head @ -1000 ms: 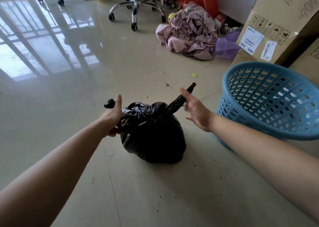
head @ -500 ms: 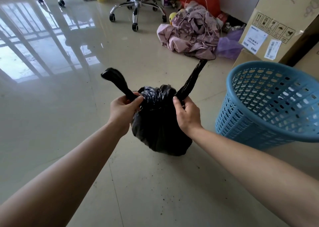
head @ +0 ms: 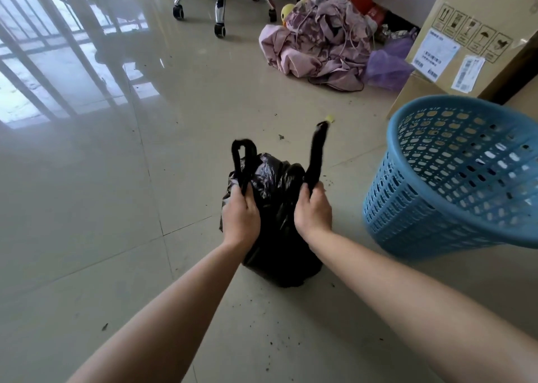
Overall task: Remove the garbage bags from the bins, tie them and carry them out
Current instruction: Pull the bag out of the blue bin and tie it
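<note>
The black garbage bag (head: 276,231) sits on the tiled floor (head: 116,208) in the middle of the view. It is out of the blue bin (head: 407,216), which stands just beside it at its 3 o'clock with no liner showing inside. The left hand (head: 241,211) is clenched round the bag's left strip (head: 244,155), which is twisted and folded over into a loop at the bag's 11 o'clock. The right hand (head: 313,211) is clenched round the right strip (head: 317,152), a twisted tail that stands up toward 1 o'clock. Both hands grip low, close to the bag's mouth.

The bag looks small, partly filled and slumped, so it is probably light. The film is thin, glossy and soft, so it is likely slippery when twisted and apt to stretch or tear if yanked. The two strips are the sensible hold for knotting. Gripping near their roots, as now, should keep the mouth gathered, and a finished knot would serve for carrying.

The floor is open from 7 round to 11 o'clock. It is shiny and perhaps slick underfoot, with dark crumbs scattered near the bag. The right side is tight, with the bin at 3 o'clock and cardboard boxes (head: 465,48) at 2 o'clock. A pile of clothes (head: 320,42) lies at 1 o'clock and a wheeled chair base (head: 221,1) stands at 12 o'clock. Swinging the bag leftward looks the clearer way out.
</note>
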{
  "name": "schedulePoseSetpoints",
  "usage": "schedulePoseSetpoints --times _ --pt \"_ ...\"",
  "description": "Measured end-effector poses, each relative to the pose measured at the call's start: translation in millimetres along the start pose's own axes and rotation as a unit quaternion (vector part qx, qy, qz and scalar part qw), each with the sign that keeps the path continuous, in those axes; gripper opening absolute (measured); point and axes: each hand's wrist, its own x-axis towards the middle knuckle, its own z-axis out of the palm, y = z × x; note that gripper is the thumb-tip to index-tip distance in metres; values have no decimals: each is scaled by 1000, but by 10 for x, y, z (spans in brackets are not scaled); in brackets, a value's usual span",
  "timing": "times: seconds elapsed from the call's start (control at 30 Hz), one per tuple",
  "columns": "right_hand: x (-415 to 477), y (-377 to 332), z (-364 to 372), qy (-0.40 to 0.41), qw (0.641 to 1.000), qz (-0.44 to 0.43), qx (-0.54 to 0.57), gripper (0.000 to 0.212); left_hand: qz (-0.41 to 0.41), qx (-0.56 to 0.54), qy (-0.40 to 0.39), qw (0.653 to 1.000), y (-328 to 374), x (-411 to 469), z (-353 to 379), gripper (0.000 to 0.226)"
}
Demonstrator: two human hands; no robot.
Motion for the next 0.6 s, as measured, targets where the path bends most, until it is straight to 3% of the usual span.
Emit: schedulePoseSetpoints --times 0.13,0.43,0.53,0.6 --pt "8 306 76 -40 995 -18 -88 28 -41 59 -57 996 -327 -30 82 32" --pt "89 415 98 -55 994 -25 -96 29 -54 92 -113 988 -354 33 127 28" --pt "117 305 4 -61 995 24 -68 41 -69 23 -117 991 -289 78 120 32" --pt "129 234 -54 -45 995 26 -82 45 -84 -55 -70 992 -157 93 106 34"
